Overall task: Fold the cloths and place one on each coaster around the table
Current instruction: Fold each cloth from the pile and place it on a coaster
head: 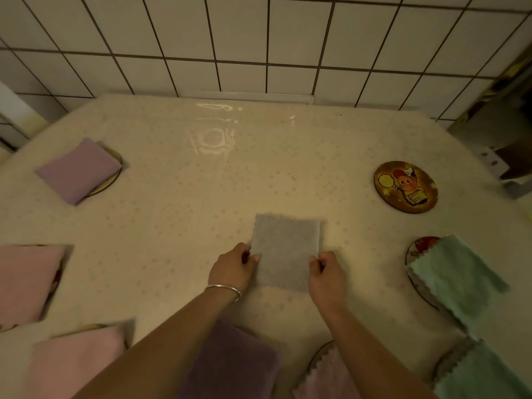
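Both hands [233,269] gripping grey cloth [285,251], near-square, flat.

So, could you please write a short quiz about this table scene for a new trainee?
1. True or false: the grey cloth already lies on a coaster.
2. Which coaster has no cloth yet? A) the far right coaster B) the far left coaster
3. Fill in: the left hand and the right hand each hold a side edge of the ____ cloth.

Key: 1 false, it lies on the bare table. 2 A. 3 grey.
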